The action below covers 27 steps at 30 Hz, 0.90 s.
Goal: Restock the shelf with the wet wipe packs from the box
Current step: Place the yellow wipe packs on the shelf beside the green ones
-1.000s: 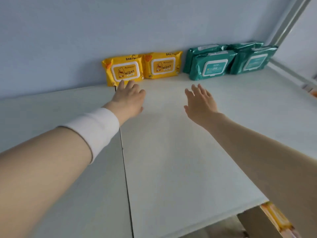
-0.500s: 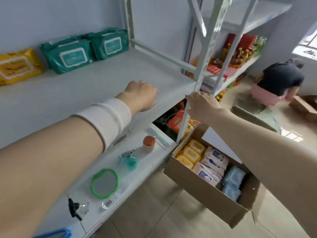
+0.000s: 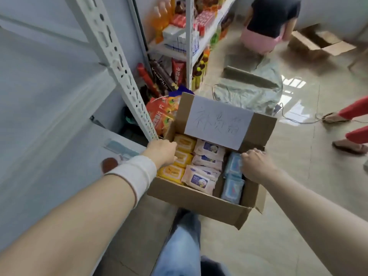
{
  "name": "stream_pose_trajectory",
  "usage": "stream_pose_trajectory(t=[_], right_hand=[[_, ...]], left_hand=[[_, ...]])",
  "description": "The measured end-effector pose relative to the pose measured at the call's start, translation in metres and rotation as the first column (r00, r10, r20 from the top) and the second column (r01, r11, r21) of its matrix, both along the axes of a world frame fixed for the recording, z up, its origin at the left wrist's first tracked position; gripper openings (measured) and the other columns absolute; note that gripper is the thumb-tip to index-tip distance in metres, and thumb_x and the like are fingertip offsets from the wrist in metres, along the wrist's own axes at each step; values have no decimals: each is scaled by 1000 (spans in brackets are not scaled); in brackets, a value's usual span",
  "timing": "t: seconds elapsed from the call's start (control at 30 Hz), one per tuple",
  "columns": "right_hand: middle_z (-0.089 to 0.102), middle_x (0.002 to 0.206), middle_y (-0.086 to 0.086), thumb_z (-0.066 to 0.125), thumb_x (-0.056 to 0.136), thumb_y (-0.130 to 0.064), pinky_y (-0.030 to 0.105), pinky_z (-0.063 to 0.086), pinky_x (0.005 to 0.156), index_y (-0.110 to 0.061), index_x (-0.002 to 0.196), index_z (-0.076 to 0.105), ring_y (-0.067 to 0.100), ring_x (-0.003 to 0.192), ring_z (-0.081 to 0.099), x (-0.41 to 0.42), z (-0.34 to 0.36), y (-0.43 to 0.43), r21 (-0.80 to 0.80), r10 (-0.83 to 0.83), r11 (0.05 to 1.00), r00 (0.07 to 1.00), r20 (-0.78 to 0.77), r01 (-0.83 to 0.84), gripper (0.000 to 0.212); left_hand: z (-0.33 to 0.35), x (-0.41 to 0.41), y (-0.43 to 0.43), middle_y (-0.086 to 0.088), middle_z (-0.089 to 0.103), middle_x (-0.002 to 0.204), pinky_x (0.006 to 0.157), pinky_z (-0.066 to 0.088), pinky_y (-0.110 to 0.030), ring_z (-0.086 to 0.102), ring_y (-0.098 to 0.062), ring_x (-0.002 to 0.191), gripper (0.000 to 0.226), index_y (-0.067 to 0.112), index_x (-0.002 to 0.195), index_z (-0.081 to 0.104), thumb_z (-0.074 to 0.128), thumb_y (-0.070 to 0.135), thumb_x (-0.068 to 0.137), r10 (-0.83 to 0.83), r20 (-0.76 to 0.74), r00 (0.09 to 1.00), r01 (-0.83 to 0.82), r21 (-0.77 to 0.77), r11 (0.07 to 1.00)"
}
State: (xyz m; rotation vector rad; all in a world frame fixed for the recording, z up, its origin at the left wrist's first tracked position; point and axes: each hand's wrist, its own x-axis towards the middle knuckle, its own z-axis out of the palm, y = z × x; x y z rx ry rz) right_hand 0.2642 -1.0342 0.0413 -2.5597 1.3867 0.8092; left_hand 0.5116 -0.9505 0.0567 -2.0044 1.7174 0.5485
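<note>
In the box [image 3: 199,202] at mid-frame, our left hand [image 3: 162,151] curls over the yellow packs [image 3: 172,172], our right hand [image 3: 256,166] over the blue packs [image 3: 232,189], equally near; whether either grips we cannot tell.

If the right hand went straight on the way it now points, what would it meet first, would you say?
Most likely the upper blue wet wipe pack in the box: the right hand points down into it, fingers curled at that pack's edge. Depth is unclear; it may already be touching.
</note>
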Motion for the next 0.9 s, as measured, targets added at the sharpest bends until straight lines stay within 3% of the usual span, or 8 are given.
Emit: stream_pose_trajectory(t=[0.17,0.3,0.4,0.5,0.6,0.73,0.83,0.9], right_hand=[[53,128,7,45,94,-35,36,42,94,-16,129,48,25,121,48,26,-92,6,291,-88,953,996,10,81,40],[47,135,6,48,92,-43,33,36,100,-17,136,39,24,125,43,61,-172,20,521,-194,843,979,59,136,52],[41,141,5,52,88,-47,32,33,105,-16,142,32,23,129,37,95,-240,22,605,-253,787,958,138,121,65],[32,149,9,57,87,-41,36,24,113,-13,144,28,25,138,24,128,-305,11,569,-199,822,948,248,24,70],[33,145,17,46,93,-25,43,17,115,-3,141,30,33,136,22,158,-355,-2,421,26,893,952,304,-159,54],[41,133,20,50,91,-29,46,24,109,-1,129,38,35,125,32,185,-386,-10,349,102,920,968,228,-179,48],[41,135,21,49,91,-36,47,25,110,2,133,33,37,127,30,189,-393,-8,342,167,917,977,134,-204,59],[40,139,20,44,93,-33,50,17,114,4,137,31,40,130,25,188,-394,-3,362,190,908,977,95,-212,59]], left_hand=[[-100,30,-40,-10,52,128,88,45,-41,51,-30,116,47,18,132,40,47,41,92,213,-172,962,-181,184,966],[-187,50,-59,-13,45,136,99,42,-42,45,-31,123,59,17,141,30,53,38,90,361,-192,913,-299,287,910],[-259,63,-81,-16,37,140,105,36,-42,38,-33,128,68,13,145,21,57,31,89,385,-200,901,-326,274,905],[-324,74,-108,-19,33,141,107,33,-45,34,-36,129,69,8,143,20,58,26,89,258,-163,952,-216,234,948],[-368,82,-130,-20,28,145,109,30,-44,28,-36,133,76,7,146,15,61,21,87,138,-103,985,-103,288,952],[-391,92,-145,-18,32,140,100,38,-44,36,-35,127,83,3,136,29,77,25,72,-46,-57,997,63,340,938],[-392,98,-155,-15,37,137,98,40,-43,41,-34,122,92,7,133,34,84,33,61,-38,-82,996,66,373,925],[-390,100,-161,-13,46,132,90,44,-40,48,-33,117,90,11,130,39,85,38,58,-12,-122,992,59,390,919]])
